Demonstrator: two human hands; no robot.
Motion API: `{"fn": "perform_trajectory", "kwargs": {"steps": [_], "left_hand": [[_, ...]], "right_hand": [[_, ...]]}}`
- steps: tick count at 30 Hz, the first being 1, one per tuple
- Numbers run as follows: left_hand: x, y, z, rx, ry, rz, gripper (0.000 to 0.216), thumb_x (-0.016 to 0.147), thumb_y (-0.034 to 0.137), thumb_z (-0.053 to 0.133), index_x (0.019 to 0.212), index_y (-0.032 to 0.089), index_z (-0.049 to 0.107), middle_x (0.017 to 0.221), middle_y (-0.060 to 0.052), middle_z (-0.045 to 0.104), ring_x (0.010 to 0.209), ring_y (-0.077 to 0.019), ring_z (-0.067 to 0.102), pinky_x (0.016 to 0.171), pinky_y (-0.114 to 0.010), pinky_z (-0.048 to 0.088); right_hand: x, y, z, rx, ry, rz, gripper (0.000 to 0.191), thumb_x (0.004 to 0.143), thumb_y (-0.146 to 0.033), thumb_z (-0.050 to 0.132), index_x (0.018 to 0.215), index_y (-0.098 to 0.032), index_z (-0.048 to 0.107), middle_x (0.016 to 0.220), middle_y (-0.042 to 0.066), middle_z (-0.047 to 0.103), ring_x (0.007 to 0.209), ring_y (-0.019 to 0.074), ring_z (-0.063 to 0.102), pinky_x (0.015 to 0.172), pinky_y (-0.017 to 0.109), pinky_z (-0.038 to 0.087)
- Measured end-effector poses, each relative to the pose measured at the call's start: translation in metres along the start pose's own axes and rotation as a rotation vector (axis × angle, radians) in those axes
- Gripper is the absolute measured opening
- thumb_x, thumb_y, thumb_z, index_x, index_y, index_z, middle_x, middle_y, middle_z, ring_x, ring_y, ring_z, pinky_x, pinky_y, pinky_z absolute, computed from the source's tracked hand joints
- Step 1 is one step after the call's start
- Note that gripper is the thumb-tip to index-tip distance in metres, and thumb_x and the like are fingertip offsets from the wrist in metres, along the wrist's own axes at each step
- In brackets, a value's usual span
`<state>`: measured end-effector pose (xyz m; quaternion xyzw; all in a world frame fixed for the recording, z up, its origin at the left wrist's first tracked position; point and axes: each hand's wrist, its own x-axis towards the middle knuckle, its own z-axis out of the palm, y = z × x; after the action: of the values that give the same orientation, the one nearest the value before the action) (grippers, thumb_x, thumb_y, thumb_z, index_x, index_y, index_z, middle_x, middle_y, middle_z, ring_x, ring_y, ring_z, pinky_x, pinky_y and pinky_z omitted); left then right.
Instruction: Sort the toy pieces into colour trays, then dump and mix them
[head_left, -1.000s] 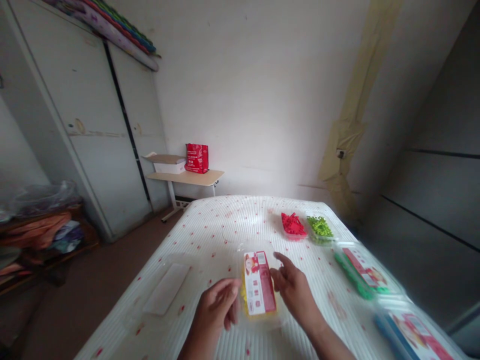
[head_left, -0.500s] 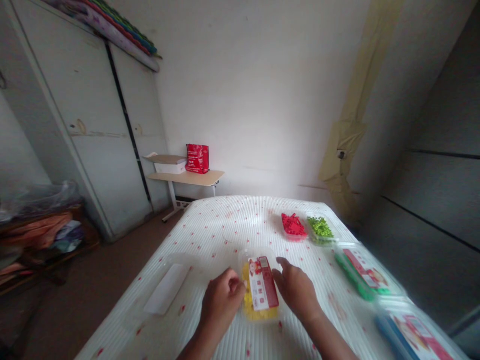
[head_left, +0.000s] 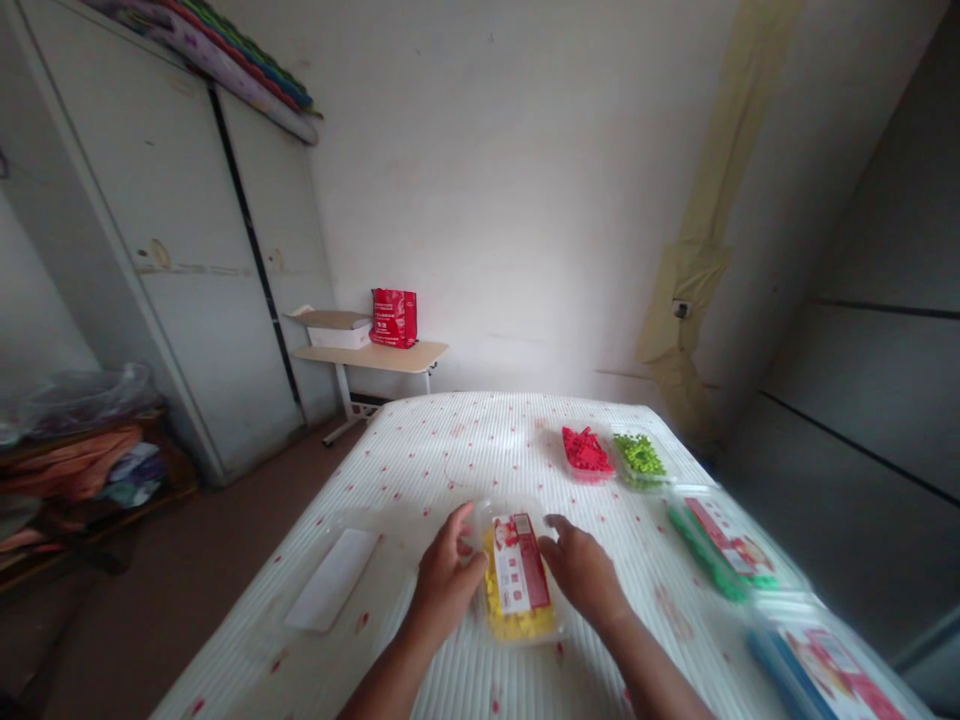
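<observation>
**Position of the item.** The clear box of yellow pieces (head_left: 517, 585), carrying a red-and-white label on its top face, lay flat on the table (head_left: 465, 450) directly in front of the person, between the two hands. The table was covered with a white ribbed cloth with red spots.

**Hand state.**
- The left hand (head_left: 446, 578) rested against the left long edge of the box. Its fingers were extended and spread, and they closed around nothing.
- The right hand (head_left: 581, 570) lay against the right long edge with its fingers bent toward the box. Whether those fingers actually gripped the rim could not be told from this view.

**Surroundings.**
- A clear lid (head_left: 334, 578) lay to the left, well apart from the box.
- An open tray of red pieces (head_left: 587, 452) and an open tray of green pieces (head_left: 640, 456) stood side by side at the far right.
- A labelled box of green pieces (head_left: 724, 550) and a labelled box of blue pieces (head_left: 817, 672) lay along the right edge.

**Hazards, as judged.**
- The box was held by side pressure only. Uneven pressure from either hand could let it slide or rotate on the ribbed cloth.
- Thin clear plastic flexes, so squeezing the walls could spring the top loose and scatter the small yellow pieces.
- The boxes of green and blue pieces lay near the table edge. A sweep of the right forearm could knock them off.
</observation>
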<state>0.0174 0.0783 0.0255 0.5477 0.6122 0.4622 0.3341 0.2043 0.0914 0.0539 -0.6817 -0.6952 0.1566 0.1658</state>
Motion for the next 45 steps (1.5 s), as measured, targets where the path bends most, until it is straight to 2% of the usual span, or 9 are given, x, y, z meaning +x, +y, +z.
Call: {"fn": "perform_trajectory", "kwargs": {"steps": [2,4,6,8,12,16,20,25,45], "left_hand": [[0.007,0.001,0.003,-0.149,0.024,-0.027,0.054,0.065,0.025,0.056,0.117,0.017,0.052,0.100,-0.007,0.061,0.078,-0.0165,0.060,0.070,-0.025,0.045],[0.014,0.001,0.008,-0.288,0.050,-0.061,0.048,0.064,0.031,0.059,0.109,0.015,0.058,0.098,-0.009,0.063,0.082,-0.0195,0.061,0.072,-0.027,0.046],[0.021,0.002,0.012,-0.367,0.082,-0.068,0.040,0.064,0.035,0.060,0.099,0.014,0.061,0.096,-0.010,0.065,0.088,-0.0215,0.061,0.076,-0.028,0.045],[0.027,0.003,0.017,-0.392,0.097,-0.054,0.028,0.066,0.037,0.059,0.084,0.015,0.063,0.089,-0.008,0.067,0.089,-0.0212,0.061,0.077,-0.028,0.045],[0.035,0.001,0.027,-0.441,0.125,-0.071,0.024,0.066,0.039,0.059,0.055,0.018,0.054,0.054,0.001,0.058,0.059,-0.0162,0.058,0.059,-0.025,0.043],[0.037,-0.002,0.035,-0.499,0.157,-0.115,0.028,0.063,0.041,0.061,0.052,0.018,0.050,0.045,0.004,0.052,0.046,-0.0137,0.053,0.047,-0.023,0.038],[0.036,-0.004,0.038,-0.556,0.181,-0.147,0.029,0.061,0.043,0.063,0.054,0.018,0.050,0.045,0.005,0.053,0.044,-0.0132,0.053,0.045,-0.023,0.037],[0.036,-0.006,0.040,-0.609,0.199,-0.172,0.029,0.060,0.043,0.065,0.057,0.017,0.052,0.046,0.004,0.056,0.044,-0.0137,0.054,0.046,-0.023,0.038],[0.040,-0.008,0.042,-0.636,0.217,-0.173,0.026,0.058,0.038,0.066,0.053,0.017,0.052,0.043,0.005,0.053,0.042,-0.0121,0.052,0.043,-0.022,0.037]], "right_hand": [[0.004,0.004,0.000,0.144,-0.004,0.001,0.038,0.081,-0.030,0.042,0.113,-0.014,0.056,0.091,0.013,0.069,0.084,0.0228,0.064,0.071,0.030,0.042],[0.010,0.009,0.001,0.392,0.003,0.019,0.033,0.078,-0.035,0.049,0.101,-0.015,0.061,0.080,0.009,0.068,0.075,0.0200,0.062,0.068,0.028,0.041],[0.018,0.012,0.000,0.607,0.004,0.059,0.028,0.074,-0.039,0.053,0.088,-0.017,0.062,0.069,0.004,0.063,0.062,0.0158,0.057,0.060,0.026,0.039],[0.027,0.011,0.000,0.713,-0.010,0.105,0.026,0.073,-0.042,0.052,0.078,-0.018,0.059,0.062,0.000,0.058,0.051,0.0117,0.051,0.051,0.024,0.036],[0.040,0.002,0.003,0.872,-0.068,0.182,0.029,0.070,-0.047,0.048,0.064,-0.019,0.048,0.054,-0.005,0.047,0.043,0.0085,0.042,0.042,0.021,0.032],[0.047,-0.006,0.011,1.013,-0.093,0.212,0.023,0.066,-0.042,0.050,0.061,-0.020,0.044,0.049,-0.007,0.042,0.044,0.0087,0.041,0.044,0.021,0.032],[0.050,-0.007,0.016,1.090,-0.065,0.221,0.018,0.061,-0.035,0.053,0.057,-0.021,0.042,0.046,-0.008,0.039,0.042,0.0086,0.037,0.042,0.022,0.028],[0.048,-0.011,0.014,1.139,-0.003,0.203,0.015,0.058,-0.029,0.054,0.053,-0.020,0.043,0.046,-0.006,0.043,0.045,0.0093,0.040,0.045,0.023,0.030],[0.051,-0.012,0.022,1.199,0.041,0.183,0.013,0.055,-0.027,0.052,0.053,-0.020,0.040,0.042,-0.008,0.039,0.042,0.0082,0.035,0.041,0.023,0.025]]}}
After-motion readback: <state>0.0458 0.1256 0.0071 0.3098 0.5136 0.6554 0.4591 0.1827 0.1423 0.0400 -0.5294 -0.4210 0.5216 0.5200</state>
